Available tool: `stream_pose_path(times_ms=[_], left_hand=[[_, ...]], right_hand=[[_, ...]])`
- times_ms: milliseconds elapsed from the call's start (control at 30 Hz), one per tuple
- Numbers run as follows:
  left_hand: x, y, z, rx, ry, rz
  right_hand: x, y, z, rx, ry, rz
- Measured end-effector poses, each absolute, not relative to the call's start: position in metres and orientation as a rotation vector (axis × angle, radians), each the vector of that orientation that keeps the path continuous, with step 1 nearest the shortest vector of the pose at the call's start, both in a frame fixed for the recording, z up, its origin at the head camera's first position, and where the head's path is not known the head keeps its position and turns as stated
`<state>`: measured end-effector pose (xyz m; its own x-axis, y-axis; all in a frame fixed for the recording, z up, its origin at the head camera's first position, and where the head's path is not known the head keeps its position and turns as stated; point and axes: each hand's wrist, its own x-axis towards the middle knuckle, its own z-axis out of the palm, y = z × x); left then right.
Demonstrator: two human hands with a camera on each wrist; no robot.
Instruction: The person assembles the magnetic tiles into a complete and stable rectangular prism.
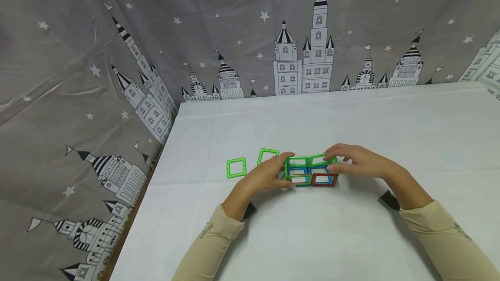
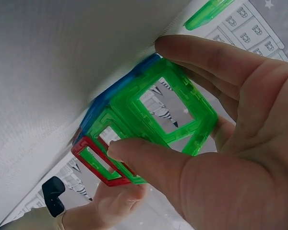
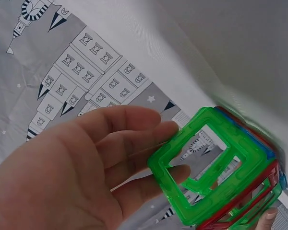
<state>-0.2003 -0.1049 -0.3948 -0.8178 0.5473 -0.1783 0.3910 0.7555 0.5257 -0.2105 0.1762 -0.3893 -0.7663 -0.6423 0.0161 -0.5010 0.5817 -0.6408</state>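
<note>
A small open-topped box of see-through magnetic tiles stands on the table, with blue tiles (image 1: 298,171) at its bottom, green tiles round it and a red tile (image 1: 325,180) at the front right. My left hand (image 1: 266,173) grips its left end, thumb on the front green tile (image 2: 103,127), fingers reaching round the back. The back right green tile (image 1: 319,158) leans out of line with its neighbour. At the right end my right hand (image 1: 361,161) holds the box with bent fingers against the green end tile (image 3: 209,112); the exact thumb contact is unclear.
Two loose green square tiles lie left of the box, one farther left (image 1: 236,168) and one just behind my left hand (image 1: 268,151). The white table (image 1: 304,237) meets a grey castle-print cloth (image 1: 234,25) at the back and left.
</note>
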Motion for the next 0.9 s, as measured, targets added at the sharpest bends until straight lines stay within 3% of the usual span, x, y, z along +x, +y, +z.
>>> stream_pose_path(times_ms=[900], left_hand=[[-0.1992,-0.1056,-0.3953,0.718,2.644,0.669]], right_hand=[[-0.2042,0.1766,-0.3826,-0.933,2.655,-0.942]])
